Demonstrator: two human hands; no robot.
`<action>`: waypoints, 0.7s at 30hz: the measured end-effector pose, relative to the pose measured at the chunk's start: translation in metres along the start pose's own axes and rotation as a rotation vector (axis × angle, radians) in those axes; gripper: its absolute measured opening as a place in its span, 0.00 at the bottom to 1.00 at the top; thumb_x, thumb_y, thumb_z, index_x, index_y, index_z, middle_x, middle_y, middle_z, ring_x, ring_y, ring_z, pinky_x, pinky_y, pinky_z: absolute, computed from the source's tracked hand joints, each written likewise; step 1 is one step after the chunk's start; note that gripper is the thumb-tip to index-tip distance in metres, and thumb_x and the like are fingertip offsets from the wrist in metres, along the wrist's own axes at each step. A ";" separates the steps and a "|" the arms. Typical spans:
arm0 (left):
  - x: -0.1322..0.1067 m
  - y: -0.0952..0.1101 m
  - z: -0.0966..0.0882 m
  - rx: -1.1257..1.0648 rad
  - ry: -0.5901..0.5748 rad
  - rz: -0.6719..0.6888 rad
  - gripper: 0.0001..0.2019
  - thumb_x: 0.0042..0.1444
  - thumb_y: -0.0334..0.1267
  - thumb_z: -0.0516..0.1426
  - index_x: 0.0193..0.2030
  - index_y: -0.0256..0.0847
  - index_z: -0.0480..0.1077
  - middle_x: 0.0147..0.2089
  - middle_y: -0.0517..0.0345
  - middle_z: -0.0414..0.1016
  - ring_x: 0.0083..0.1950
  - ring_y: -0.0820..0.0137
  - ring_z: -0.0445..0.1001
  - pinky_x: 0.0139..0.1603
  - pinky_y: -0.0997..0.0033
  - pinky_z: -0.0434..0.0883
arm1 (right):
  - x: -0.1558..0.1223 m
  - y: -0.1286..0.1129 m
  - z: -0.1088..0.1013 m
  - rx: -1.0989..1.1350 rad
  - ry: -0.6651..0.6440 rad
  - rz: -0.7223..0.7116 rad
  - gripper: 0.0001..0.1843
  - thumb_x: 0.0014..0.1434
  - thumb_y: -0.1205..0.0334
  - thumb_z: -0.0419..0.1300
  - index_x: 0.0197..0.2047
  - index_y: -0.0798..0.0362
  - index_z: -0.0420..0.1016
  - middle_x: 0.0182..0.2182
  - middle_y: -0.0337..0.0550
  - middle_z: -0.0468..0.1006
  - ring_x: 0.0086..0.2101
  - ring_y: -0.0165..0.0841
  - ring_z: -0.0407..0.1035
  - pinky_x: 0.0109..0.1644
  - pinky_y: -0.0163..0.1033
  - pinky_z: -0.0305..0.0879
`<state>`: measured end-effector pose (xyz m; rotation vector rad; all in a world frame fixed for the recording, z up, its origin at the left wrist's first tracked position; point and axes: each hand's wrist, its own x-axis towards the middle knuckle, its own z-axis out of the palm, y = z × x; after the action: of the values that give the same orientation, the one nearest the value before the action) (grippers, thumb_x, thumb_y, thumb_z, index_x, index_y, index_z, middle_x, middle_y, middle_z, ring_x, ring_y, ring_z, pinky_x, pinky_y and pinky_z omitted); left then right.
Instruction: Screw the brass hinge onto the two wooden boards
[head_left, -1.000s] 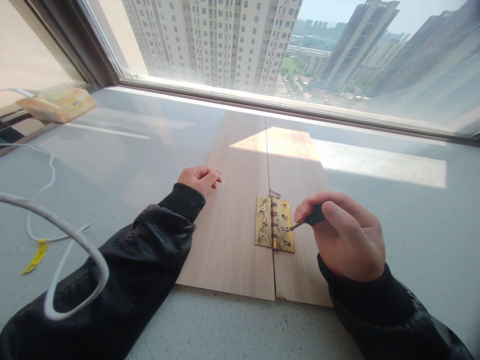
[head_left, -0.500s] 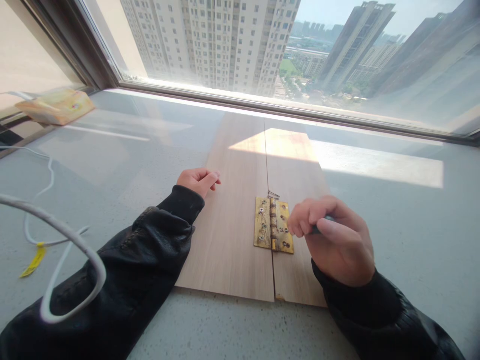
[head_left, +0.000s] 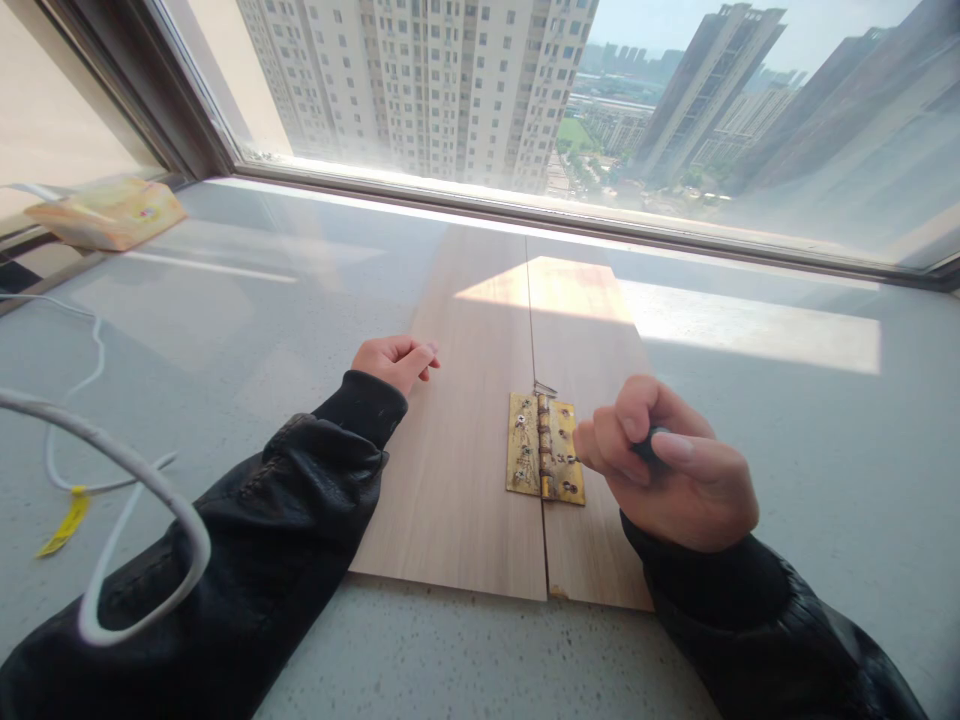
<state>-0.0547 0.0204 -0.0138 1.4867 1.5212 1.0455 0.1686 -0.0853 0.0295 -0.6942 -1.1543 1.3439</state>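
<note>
Two pale wooden boards [head_left: 465, 400] lie side by side on a grey sill, joined by a brass hinge [head_left: 545, 462] with several screws. My right hand [head_left: 667, 470] is closed round a small black-handled screwdriver [head_left: 651, 440], its fingers touching the hinge's right leaf; the tip is hidden. My left hand [head_left: 394, 360] rests curled on the left edge of the left board, holding nothing I can see.
A white cable [head_left: 135, 480] with a yellow tag [head_left: 64, 520] loops at the left. A yellow packet [head_left: 105, 212] lies at the far left corner. The window frame [head_left: 570, 220] runs along the back, with tower blocks beyond.
My right hand has shifted left over the hinge's right leaf and turned, so the screwdriver's shaft, visible a second ago, is now covered by the fingers. The left hand has stayed put.
</note>
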 end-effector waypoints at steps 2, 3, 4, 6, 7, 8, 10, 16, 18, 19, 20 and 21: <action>0.000 0.001 0.000 0.004 0.005 -0.003 0.15 0.49 0.48 0.57 0.22 0.37 0.74 0.18 0.61 0.68 0.19 0.76 0.57 0.23 0.73 0.53 | -0.004 0.005 -0.002 -0.124 0.109 -0.128 0.02 0.53 0.63 0.59 0.29 0.51 0.71 0.21 0.36 0.67 0.22 0.28 0.60 0.26 0.38 0.57; -0.001 0.001 0.000 0.006 0.008 -0.003 0.15 0.49 0.48 0.57 0.22 0.37 0.74 0.18 0.61 0.68 0.19 0.77 0.57 0.23 0.73 0.53 | -0.006 0.007 -0.002 -0.213 0.168 -0.201 0.02 0.53 0.63 0.61 0.30 0.51 0.74 0.26 0.39 0.70 0.26 0.31 0.65 0.30 0.41 0.61; -0.001 0.001 0.000 0.007 0.009 -0.001 0.15 0.49 0.48 0.57 0.22 0.37 0.74 0.18 0.61 0.68 0.19 0.77 0.57 0.23 0.73 0.54 | -0.007 0.010 -0.004 -0.299 0.214 -0.256 0.02 0.53 0.63 0.62 0.31 0.51 0.76 0.30 0.41 0.71 0.30 0.32 0.67 0.35 0.43 0.64; 0.000 0.001 0.000 0.006 0.011 0.001 0.15 0.49 0.48 0.57 0.22 0.37 0.74 0.18 0.61 0.69 0.19 0.77 0.57 0.23 0.73 0.54 | -0.009 0.013 -0.006 -0.398 0.256 -0.314 0.05 0.53 0.61 0.64 0.34 0.50 0.78 0.32 0.42 0.72 0.33 0.34 0.69 0.39 0.45 0.65; 0.000 0.001 0.000 0.005 0.012 0.001 0.15 0.49 0.47 0.57 0.22 0.37 0.74 0.18 0.61 0.69 0.19 0.77 0.57 0.23 0.74 0.54 | -0.009 0.014 -0.008 -0.404 0.261 -0.322 0.06 0.54 0.60 0.64 0.36 0.49 0.79 0.30 0.42 0.73 0.32 0.34 0.69 0.38 0.45 0.66; 0.000 0.001 0.000 0.005 0.012 0.001 0.15 0.49 0.47 0.57 0.22 0.37 0.74 0.18 0.61 0.69 0.19 0.77 0.57 0.23 0.74 0.54 | -0.009 0.014 -0.010 -0.395 0.261 -0.326 0.08 0.54 0.59 0.64 0.38 0.49 0.78 0.28 0.41 0.74 0.30 0.34 0.69 0.37 0.45 0.66; 0.000 0.000 0.000 0.005 0.011 0.002 0.15 0.49 0.47 0.57 0.22 0.37 0.74 0.18 0.62 0.68 0.19 0.77 0.57 0.23 0.74 0.54 | -0.008 0.014 -0.013 -0.387 0.259 -0.346 0.09 0.54 0.58 0.64 0.38 0.49 0.78 0.26 0.41 0.76 0.28 0.34 0.70 0.34 0.44 0.68; 0.002 -0.001 0.000 -0.005 0.001 0.010 0.15 0.49 0.48 0.57 0.22 0.37 0.74 0.18 0.61 0.69 0.21 0.76 0.59 0.24 0.73 0.55 | -0.007 0.011 -0.023 -0.373 0.160 -0.326 0.11 0.55 0.54 0.63 0.37 0.51 0.80 0.26 0.44 0.79 0.29 0.37 0.74 0.33 0.45 0.71; 0.001 -0.001 0.000 -0.003 0.002 0.006 0.15 0.49 0.48 0.57 0.22 0.37 0.74 0.18 0.61 0.69 0.21 0.76 0.59 0.24 0.73 0.55 | -0.006 0.011 -0.023 -0.305 0.117 -0.282 0.12 0.57 0.53 0.62 0.38 0.51 0.81 0.25 0.44 0.79 0.28 0.35 0.73 0.33 0.45 0.71; 0.001 -0.001 0.000 -0.001 0.002 0.005 0.15 0.49 0.48 0.57 0.22 0.37 0.74 0.18 0.61 0.69 0.21 0.75 0.59 0.24 0.73 0.55 | -0.005 0.011 -0.022 -0.262 0.096 -0.260 0.12 0.57 0.53 0.61 0.38 0.50 0.81 0.24 0.43 0.78 0.27 0.34 0.73 0.33 0.45 0.71; 0.001 -0.001 0.000 0.001 0.004 0.002 0.15 0.49 0.48 0.57 0.22 0.38 0.74 0.18 0.61 0.69 0.21 0.75 0.59 0.24 0.73 0.55 | -0.004 0.012 -0.021 -0.218 0.075 -0.238 0.12 0.58 0.53 0.60 0.38 0.49 0.81 0.23 0.41 0.77 0.26 0.33 0.71 0.32 0.45 0.70; 0.001 -0.001 0.000 0.002 0.004 -0.001 0.15 0.49 0.48 0.57 0.22 0.38 0.74 0.18 0.61 0.69 0.21 0.75 0.59 0.24 0.73 0.55 | -0.003 0.012 -0.018 -0.179 0.054 -0.219 0.12 0.59 0.52 0.59 0.38 0.49 0.81 0.23 0.40 0.75 0.25 0.32 0.70 0.32 0.44 0.69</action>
<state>-0.0550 0.0213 -0.0145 1.4861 1.5257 1.0478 0.1808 -0.0817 0.0116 -0.7061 -1.2783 1.0413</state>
